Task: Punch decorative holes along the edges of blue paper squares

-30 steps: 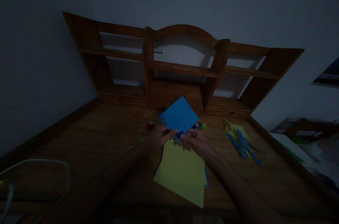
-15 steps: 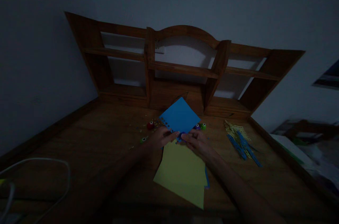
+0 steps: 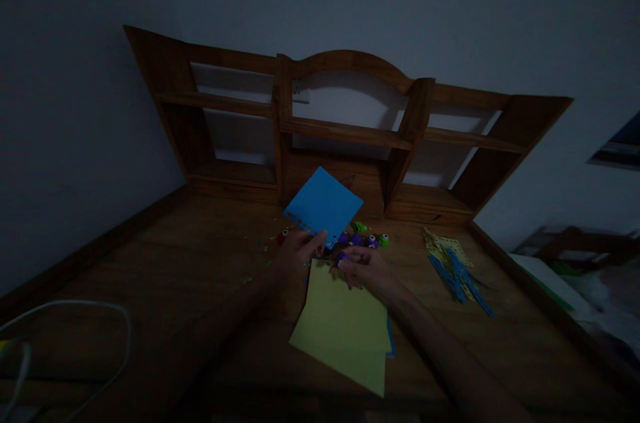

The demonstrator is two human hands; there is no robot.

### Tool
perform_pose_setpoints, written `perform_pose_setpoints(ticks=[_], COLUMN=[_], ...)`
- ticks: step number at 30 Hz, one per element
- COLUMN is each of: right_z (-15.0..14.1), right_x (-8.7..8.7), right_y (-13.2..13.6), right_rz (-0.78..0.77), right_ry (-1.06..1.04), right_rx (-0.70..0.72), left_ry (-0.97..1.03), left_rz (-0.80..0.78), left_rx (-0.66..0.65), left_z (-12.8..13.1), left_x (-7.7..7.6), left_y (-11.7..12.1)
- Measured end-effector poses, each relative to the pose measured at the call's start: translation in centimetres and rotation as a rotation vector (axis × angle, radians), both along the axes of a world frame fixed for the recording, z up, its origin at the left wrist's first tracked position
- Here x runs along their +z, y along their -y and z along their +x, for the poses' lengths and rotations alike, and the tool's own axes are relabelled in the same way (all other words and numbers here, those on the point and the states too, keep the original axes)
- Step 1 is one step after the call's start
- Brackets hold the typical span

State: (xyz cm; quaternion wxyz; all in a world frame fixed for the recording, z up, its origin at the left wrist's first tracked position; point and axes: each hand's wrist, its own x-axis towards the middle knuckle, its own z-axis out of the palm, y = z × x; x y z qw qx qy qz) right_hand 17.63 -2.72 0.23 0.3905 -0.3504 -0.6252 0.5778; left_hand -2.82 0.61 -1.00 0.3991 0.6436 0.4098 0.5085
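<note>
The room is very dim. My left hand (image 3: 296,251) pinches the lower corner of a blue paper square (image 3: 323,205) and holds it tilted up above the wooden desk (image 3: 170,276); small punched holes run along its lower left edge. My right hand (image 3: 367,267) is closed round a small purple punch (image 3: 341,256), just right of the blue sheet's corner. Under both hands lies a yellow sheet (image 3: 345,330) with a blue sheet's edge showing beneath it.
Small punches in purple, green and red (image 3: 369,240) lie behind the hands, with paper bits scattered about. Blue and yellow paper strips (image 3: 453,263) lie to the right. A wooden shelf unit (image 3: 345,130) stands at the desk's back. A white cable (image 3: 75,306) loops at left.
The blue sheet has moved up and to the left with my left hand, uncovering more punches behind it. My right hand and the purple punch have come off the sheet's edge.
</note>
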Motion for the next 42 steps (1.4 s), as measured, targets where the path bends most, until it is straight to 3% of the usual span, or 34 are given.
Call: perform_pose_setpoints(ticks=[7,12,16,19,21,25,28,34,38,42], right_z=[0.3,3.3,7.0,9.0,9.7,9.6,8.7,7.5,6.3,2.1], right_x=[-0.3,1.8,3.4,2.7,1.7,0.0,-0.4,-0.4,2.1,7.2], right_y=[-0.7,-1.9,-3.1,-3.9,-4.3,-4.6,-4.5,-3.7,-2.3,2.5], right_rz=[-0.017,0.105,0.444,0.569,0.527,0.412,0.414,0.441,0.583,0.852], right_ry=[-0.108,-0.105,0.261,0.617,0.843,1.149,1.211,1.167,1.065,0.897], right_rx=[-0.078,-0.395,-0.692,-0.888,-0.898,-0.748,-0.670,-0.651,-0.851,-0.731], left_ry=[0.117,0.054,0.009,-0.023,-0.035,0.004,0.074,0.178,0.218,0.283], left_rz=[-0.017,0.051,0.049,0.029,0.027,-0.003,-0.046,-0.087,-0.082,-0.101], left_rx=[0.186,0.285,0.326,0.332,0.332,0.286,0.258,0.226,0.252,0.303], left_z=[0.2,-0.5,-0.7,-0.7,-0.7,-0.7,-0.7,-0.9,-1.4,-2.5], left_x=[0.4,1.4,1.4,1.6,1.8,2.3,2.4,1.9,1.9,1.6], left_y=[-0.4,-0.4,-0.7,-0.6,-0.5,-0.3,-0.5,-1.0,-1.4,-2.2])
